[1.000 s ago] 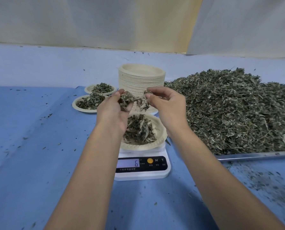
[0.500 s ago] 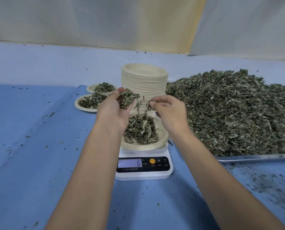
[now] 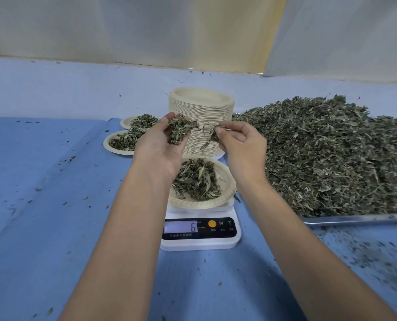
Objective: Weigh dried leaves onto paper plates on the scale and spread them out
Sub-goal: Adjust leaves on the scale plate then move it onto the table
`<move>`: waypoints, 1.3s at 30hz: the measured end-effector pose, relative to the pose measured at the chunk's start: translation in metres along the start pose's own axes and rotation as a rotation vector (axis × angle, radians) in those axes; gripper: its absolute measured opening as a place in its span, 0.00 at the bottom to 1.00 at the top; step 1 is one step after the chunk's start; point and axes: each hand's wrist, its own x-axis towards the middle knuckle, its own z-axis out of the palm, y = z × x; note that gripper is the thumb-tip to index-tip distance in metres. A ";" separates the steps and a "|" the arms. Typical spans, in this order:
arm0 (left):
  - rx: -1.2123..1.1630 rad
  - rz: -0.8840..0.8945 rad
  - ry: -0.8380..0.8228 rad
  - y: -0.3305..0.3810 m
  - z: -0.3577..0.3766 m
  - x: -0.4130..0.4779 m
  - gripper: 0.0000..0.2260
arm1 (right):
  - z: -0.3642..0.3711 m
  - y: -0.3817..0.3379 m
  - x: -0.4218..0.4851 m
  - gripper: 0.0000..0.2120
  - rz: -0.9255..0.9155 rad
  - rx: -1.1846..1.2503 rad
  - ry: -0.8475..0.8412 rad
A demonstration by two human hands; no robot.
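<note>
Blue cloth (image 3: 54,216) lies under our scale (image 3: 200,244) (reading 6); its paper plate (image 3: 228,190) carries dried leaves (image 3: 195,179). Above, our left hand (image 3: 161,147) cups a clump (image 3: 179,132), our right hand (image 3: 245,148) pinches some strands (image 3: 210,135).

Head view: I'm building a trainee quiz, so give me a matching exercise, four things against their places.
Things:
1. kitchen scale
2. stack of empty paper plates
3. big leaf heap
4. clump of leaves

Places:
A. cupped in the left hand
B. on the metal tray
C. under the plate being filled
D. behind the scale

Pairs: 1-C, 2-D, 3-B, 4-A.
</note>
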 end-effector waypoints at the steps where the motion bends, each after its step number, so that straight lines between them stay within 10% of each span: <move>1: 0.002 0.001 0.002 0.000 0.000 0.000 0.10 | 0.000 0.000 0.000 0.04 -0.003 -0.001 0.000; 39: 0.161 -0.072 0.043 -0.018 -0.003 0.006 0.09 | 0.013 -0.012 -0.014 0.11 -0.117 -0.130 -0.288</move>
